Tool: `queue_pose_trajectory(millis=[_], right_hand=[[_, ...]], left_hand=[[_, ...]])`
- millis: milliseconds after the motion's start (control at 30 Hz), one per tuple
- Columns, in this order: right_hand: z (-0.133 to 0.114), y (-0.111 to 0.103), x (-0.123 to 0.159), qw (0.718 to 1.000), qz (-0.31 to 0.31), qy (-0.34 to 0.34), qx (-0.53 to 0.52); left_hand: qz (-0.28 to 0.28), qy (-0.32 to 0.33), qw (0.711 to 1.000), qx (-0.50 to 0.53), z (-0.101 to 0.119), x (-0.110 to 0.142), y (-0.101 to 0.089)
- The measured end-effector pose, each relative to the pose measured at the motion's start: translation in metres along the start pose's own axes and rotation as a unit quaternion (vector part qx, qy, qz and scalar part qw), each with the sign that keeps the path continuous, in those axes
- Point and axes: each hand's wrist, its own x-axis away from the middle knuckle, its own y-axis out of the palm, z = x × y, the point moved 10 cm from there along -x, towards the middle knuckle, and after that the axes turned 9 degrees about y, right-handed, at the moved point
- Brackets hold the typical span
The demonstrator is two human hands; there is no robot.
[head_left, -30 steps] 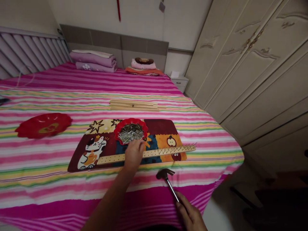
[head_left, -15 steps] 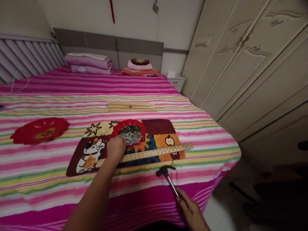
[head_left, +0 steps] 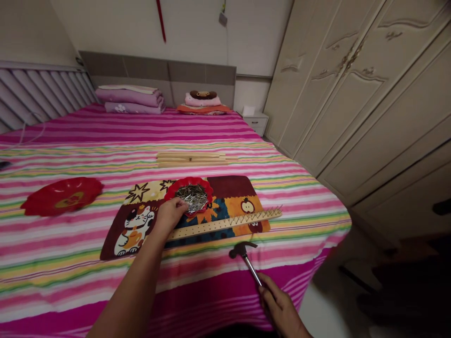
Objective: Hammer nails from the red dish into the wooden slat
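Note:
My left hand (head_left: 172, 212) is at the near left rim of a red scalloped bowl (head_left: 170, 191), its fingers pinched together. Whatever sits between the fingertips is too small to make out. Loose metal nails (head_left: 193, 197) fill the bowl. In my right hand (head_left: 280, 303) is a claw hammer (head_left: 251, 266), gripped by its handle, its head hanging over the bedspread. Between the hands a long wooden strip (head_left: 207, 226) lies across a patterned mat (head_left: 230, 187). Nails stand in a row along the strip's right part, and small holes or dots mark its left part, partly behind my left forearm.
More wooden strips (head_left: 192, 159) lie beyond the mat. A red scalloped tray (head_left: 45, 197) is at the left on the striped bedspread (head_left: 105, 291). Folded bedding (head_left: 132, 98) is stacked by the headboard (head_left: 148, 70). A wardrobe (head_left: 352, 103) stands on the right, past the bed's edge.
My left hand has shifted slightly to the right at the bowl, and its thumb and fingertips show more clearly. The hammer stays in my right hand. The view has tilted a little.

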Motion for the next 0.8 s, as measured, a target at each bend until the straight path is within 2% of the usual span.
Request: queue_pose_trajectory(millis=[67, 133, 233, 367, 500, 567, 700, 800], right_hand=[[-0.001, 0.0, 0.001, 1.0, -0.001, 0.005, -0.002], [-0.003, 0.0, 0.002, 1.0, 0.003, 0.004, -0.005], [-0.004, 0.002, 0.002, 1.0, -0.004, -0.002, -0.006], [-0.001, 0.004, 0.0, 1.0, -0.014, -0.01, 0.0], [-0.003, 0.002, 0.002, 1.0, -0.006, -0.01, 0.018], [-0.01, 0.001, 0.004, 0.999, -0.001, -0.016, 0.029], [-0.02, -0.001, 0.006, 0.999, 0.004, -0.03, 0.038], [-0.02, -0.001, 0.006, 0.999, 0.002, -0.031, 0.041]], left_hand=[[0.029, -0.004, 0.992, 0.121, 0.0, 0.002, -0.001], [0.039, -0.01, 0.971, 0.237, 0.005, 0.006, 0.003], [0.015, -0.01, 0.94, 0.34, 0.023, 0.018, 0.022], [-0.059, -0.01, 0.934, 0.351, 0.046, 0.038, 0.064], [-0.09, 0.001, 0.921, 0.379, 0.06, 0.048, 0.097], [-0.097, 0.008, 0.916, 0.39, 0.065, 0.049, 0.104], [-0.088, 0.033, 0.941, 0.325, 0.069, 0.048, 0.101], [-0.092, 0.017, 0.947, 0.308, 0.066, 0.049, 0.103]])
